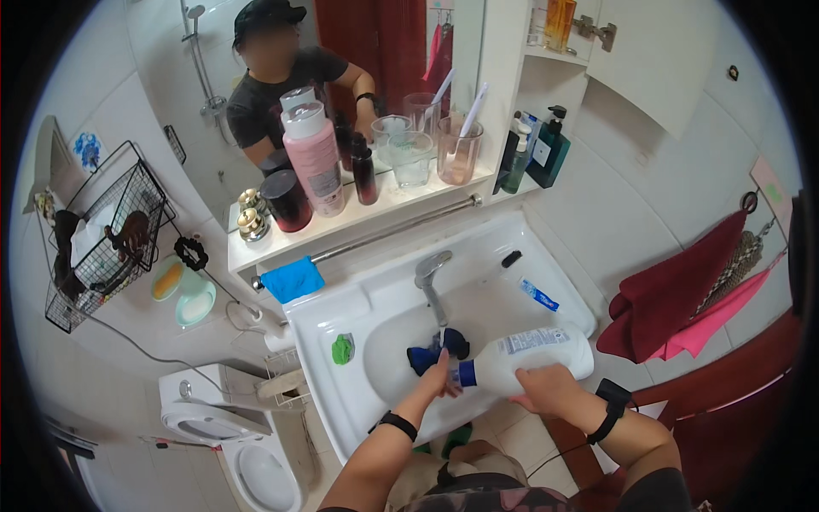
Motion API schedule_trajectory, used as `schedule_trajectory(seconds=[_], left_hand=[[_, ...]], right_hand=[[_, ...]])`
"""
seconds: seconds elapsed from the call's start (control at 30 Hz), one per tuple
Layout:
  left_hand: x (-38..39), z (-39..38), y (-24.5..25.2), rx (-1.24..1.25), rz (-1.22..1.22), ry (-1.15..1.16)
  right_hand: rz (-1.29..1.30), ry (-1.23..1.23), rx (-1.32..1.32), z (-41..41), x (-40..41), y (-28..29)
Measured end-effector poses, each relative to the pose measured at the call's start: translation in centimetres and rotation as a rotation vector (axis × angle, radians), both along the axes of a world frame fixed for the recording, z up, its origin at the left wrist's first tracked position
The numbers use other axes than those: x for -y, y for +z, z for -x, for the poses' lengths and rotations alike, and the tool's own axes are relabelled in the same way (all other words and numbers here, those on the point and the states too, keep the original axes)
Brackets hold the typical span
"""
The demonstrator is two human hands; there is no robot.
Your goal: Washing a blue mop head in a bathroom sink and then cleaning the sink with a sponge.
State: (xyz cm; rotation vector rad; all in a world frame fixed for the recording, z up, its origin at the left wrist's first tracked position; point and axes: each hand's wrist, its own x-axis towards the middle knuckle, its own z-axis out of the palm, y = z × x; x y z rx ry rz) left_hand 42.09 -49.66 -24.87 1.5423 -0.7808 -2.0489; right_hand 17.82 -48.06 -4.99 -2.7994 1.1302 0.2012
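Note:
My right hand grips a large white plastic bottle with a blue neck, tilted onto its side over the front of the white washbasin. My left hand is at the bottle's mouth, its fingers partly hidden, so whether it grips the cap or only touches it is unclear. Just beyond my left hand, a dark blue cloth item lies in the bowl under the chrome faucet. What looks like a thin stream of water falls from the spout onto it.
A green scrubber rests on the basin's left ledge. To the right are a small black brush and a toothpaste tube. Above, a shelf holds bottles and cups. A blue cloth hangs from the rail; red towels hang at right.

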Motion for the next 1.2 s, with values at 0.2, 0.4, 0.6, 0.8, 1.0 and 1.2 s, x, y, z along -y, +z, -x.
schedule_trajectory(seconds=[0.2,0.4,0.6,0.8,1.0,1.2], left_hand=[[-3.4,-0.1,1.6,0.000,0.780,0.020],[-3.7,-1.3,-1.7,0.018,0.323,0.373],[-5.4,-3.1,-5.9,0.321,0.108,0.416],[-7.8,-2.4,-5.4,0.343,0.110,0.349],[-9.1,-2.5,-5.7,0.310,0.140,0.364],[-8.9,-2.8,-5.6,0.285,0.136,0.383]], right_hand=[[-0.019,-0.132,-0.018,0.3,0.9,0.1],[0.005,-0.137,-0.158,-0.6,1.8,0.2],[0.055,-0.168,-0.264,-3.1,3.4,-3.0],[0.040,-0.077,-0.397,-5.4,4.9,-5.3],[0.032,-0.127,-0.455,-6.6,6.6,-5.8],[-0.027,-0.226,-0.426,-7.0,7.2,-5.1]])
